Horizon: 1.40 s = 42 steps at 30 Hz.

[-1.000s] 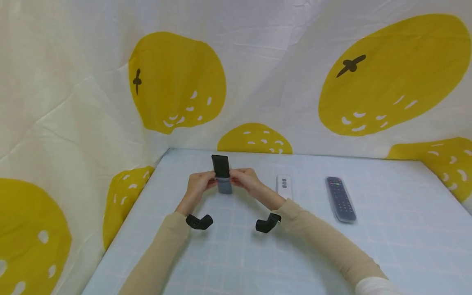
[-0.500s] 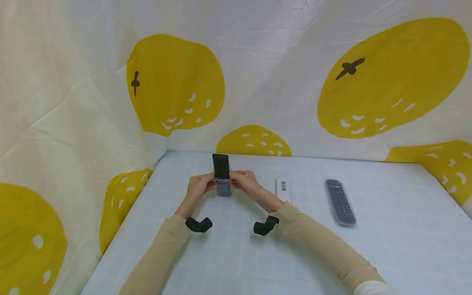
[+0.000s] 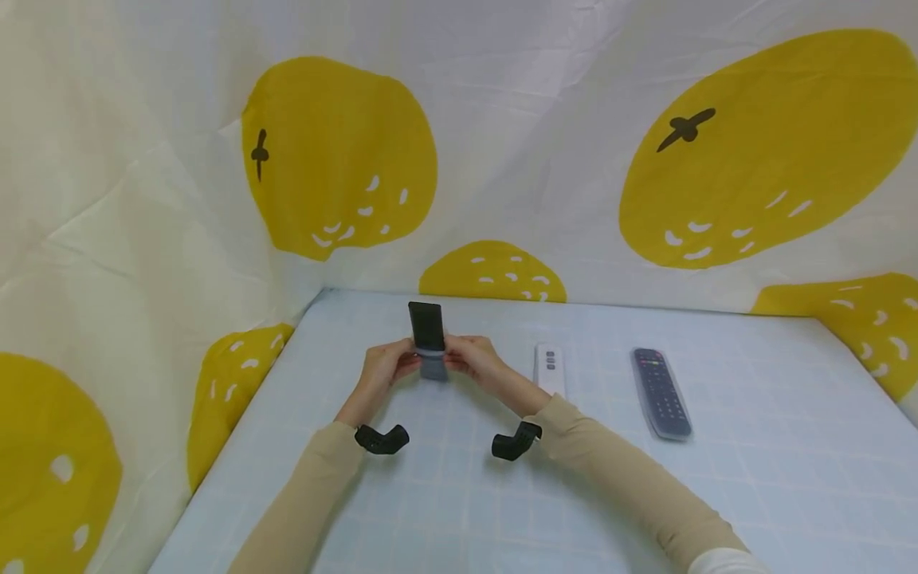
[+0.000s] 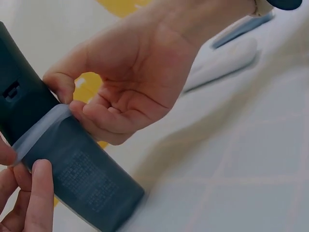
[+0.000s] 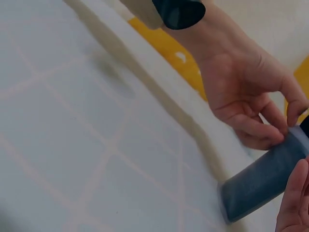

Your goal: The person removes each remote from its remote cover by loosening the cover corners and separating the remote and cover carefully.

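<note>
Item one: a dark remote (image 3: 427, 325), held up between the two hands over the table (image 3: 459, 510), roughly upright, its top leaning slightly left. Upper part bare, with a small catch on the back.

Item two: a see-through plastic sleeve (image 3: 433, 367), serving as container. Contents: the lower part of the dark remote; a block of print, too small to read, shows through. The mouth forms a whitish band across the remote. Whether the bottom end touches the table cannot be told.

Item three: left hand (image 3: 382, 368), thumb and fingers pinching the sleeve's mouth at the left edge.

Item four: right hand (image 3: 480, 363), thumb and fingers pinching the same mouth at the right edge.

Item five: a white remote (image 3: 550, 368) with grey buttons, lying on the table near the right hand, its near end by the right wrist.

Item six: a second dark remote (image 3: 661, 395), lying on the table farther right, apart from the white one, with pale edging around it.
</note>
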Tool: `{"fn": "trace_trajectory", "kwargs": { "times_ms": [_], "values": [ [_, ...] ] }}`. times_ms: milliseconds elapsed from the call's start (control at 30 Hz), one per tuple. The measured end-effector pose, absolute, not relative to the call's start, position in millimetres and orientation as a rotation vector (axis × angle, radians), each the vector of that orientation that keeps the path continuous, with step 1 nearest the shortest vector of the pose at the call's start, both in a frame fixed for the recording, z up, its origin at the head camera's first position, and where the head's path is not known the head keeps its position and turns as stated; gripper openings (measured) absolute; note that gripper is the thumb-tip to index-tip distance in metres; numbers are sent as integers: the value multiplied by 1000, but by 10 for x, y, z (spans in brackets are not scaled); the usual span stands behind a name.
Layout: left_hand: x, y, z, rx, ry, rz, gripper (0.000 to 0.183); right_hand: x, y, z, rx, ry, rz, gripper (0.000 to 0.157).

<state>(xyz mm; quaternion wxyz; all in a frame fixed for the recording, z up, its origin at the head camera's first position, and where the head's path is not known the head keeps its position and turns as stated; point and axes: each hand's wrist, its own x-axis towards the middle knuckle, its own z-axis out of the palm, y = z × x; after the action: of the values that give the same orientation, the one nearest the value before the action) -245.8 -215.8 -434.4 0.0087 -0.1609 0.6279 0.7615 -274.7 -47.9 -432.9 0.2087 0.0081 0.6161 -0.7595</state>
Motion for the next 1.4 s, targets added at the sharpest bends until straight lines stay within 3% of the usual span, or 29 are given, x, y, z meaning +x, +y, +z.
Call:
{"fn": "trace_trajectory", "kwargs": {
  "times_ms": [267,533,767,1067,1400],
  "values": [
    [-2477,-2076,-4356,-440,2047,2356,33,-2773,-393,-4335,123,1695,-2130,16],
    [-2456,-2228,-4357,-154,2221,2178,37,-2759,-361,-4261,96,1685,-2085,28],
    [-2481,-2262,-4331,-93,2379,2056,41,-2796,-333,-4233,50,1730,-2032,31],
    [-2458,-2173,-4333,-289,2386,2182,28,-2804,-325,-4264,-54,1655,-2016,34],
    [-2440,-2061,-4245,-584,2345,2189,23,-2806,-298,-4259,-230,1563,-2026,17]
  ]
}}
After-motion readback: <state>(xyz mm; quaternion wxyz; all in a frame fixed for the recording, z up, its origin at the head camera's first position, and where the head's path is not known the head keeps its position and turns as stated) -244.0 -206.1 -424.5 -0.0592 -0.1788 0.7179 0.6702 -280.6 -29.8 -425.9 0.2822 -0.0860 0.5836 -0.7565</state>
